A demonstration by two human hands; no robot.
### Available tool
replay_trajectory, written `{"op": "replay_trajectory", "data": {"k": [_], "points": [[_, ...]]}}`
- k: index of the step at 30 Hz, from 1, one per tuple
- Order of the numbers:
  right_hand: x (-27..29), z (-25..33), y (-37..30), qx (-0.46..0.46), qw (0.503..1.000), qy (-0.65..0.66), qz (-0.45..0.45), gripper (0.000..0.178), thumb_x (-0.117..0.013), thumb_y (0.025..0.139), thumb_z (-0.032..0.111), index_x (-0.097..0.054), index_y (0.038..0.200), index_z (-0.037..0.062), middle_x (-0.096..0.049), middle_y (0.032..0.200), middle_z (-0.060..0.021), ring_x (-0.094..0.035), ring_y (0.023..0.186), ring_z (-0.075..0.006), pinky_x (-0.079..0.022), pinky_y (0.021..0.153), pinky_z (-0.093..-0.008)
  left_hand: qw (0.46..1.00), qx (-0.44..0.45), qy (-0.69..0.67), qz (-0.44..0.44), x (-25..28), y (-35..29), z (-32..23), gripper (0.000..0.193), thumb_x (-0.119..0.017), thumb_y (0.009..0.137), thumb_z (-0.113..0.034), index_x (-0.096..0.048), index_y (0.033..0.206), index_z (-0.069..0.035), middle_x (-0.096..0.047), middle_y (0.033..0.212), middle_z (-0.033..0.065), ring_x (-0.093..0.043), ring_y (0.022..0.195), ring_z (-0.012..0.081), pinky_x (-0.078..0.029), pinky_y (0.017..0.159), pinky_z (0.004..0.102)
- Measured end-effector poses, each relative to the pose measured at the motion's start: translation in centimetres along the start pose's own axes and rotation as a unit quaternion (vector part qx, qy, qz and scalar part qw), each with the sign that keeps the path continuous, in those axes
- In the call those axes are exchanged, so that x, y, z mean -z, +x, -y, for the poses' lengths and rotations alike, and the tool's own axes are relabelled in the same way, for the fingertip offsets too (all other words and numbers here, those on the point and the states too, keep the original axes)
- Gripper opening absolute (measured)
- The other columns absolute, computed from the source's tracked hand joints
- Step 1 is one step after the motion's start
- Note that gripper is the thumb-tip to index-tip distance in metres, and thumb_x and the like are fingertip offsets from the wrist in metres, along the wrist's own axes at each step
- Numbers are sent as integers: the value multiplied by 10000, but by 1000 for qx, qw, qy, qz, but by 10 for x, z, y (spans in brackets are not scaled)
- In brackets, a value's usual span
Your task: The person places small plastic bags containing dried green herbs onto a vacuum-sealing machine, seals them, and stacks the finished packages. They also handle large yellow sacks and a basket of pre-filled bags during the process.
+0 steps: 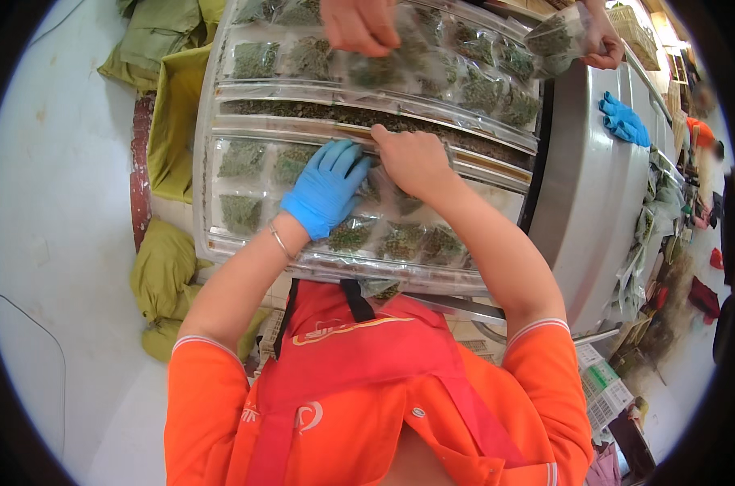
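Observation:
A wide metal-framed bed stretches before me, crossed by long rails. Clear plastic bags of dark green, leafy bits lie in rows on it, such as a bag at the left. My left hand, in a blue glove, rests over the near bags, its fingers stretched toward the middle rail. Close beside it, my bare right hand is closed at that rail with bent fingers. What it grips, if anything, is hidden beneath it. Another bag pokes out at the bed's front edge.
Opposite me, a person's blurred hand hovers over the far bags; their other hand holds a filled bag. A blue glove lies on the steel surface at right. Olive sacks stand left. A cable crosses the floor.

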State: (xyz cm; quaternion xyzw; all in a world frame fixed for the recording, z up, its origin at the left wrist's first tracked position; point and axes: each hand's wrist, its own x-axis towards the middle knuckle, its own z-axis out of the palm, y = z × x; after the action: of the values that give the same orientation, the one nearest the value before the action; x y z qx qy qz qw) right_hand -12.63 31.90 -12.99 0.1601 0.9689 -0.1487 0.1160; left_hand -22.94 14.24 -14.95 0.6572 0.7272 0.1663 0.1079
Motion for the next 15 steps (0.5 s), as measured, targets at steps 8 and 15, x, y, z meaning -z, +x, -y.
{"op": "replay_trajectory", "data": {"k": [8, 15], "points": [[32, -41, -38, -167, 949, 223, -147, 193, -609, 937, 239, -569, 1001, 61, -664, 737, -158, -670, 693, -342, -509, 623, -428, 996, 64, -40, 40, 22, 15, -15, 663, -775, 724, -285, -546, 1307, -69, -504, 1368, 160, -460, 1274, 365, -390, 1061, 458], [25, -48, -66, -228, 835, 468, -180, 234, -611, 959, 192, -622, 1102, 7, -691, 823, -119, -662, 750, -185, -499, 696, -314, 808, 271, -524, -22, 2, 64, -62, 342, -732, 860, -161, -650, 1168, -34, -691, 1065, 86, -645, 968, 169, -521, 852, 316]]}}
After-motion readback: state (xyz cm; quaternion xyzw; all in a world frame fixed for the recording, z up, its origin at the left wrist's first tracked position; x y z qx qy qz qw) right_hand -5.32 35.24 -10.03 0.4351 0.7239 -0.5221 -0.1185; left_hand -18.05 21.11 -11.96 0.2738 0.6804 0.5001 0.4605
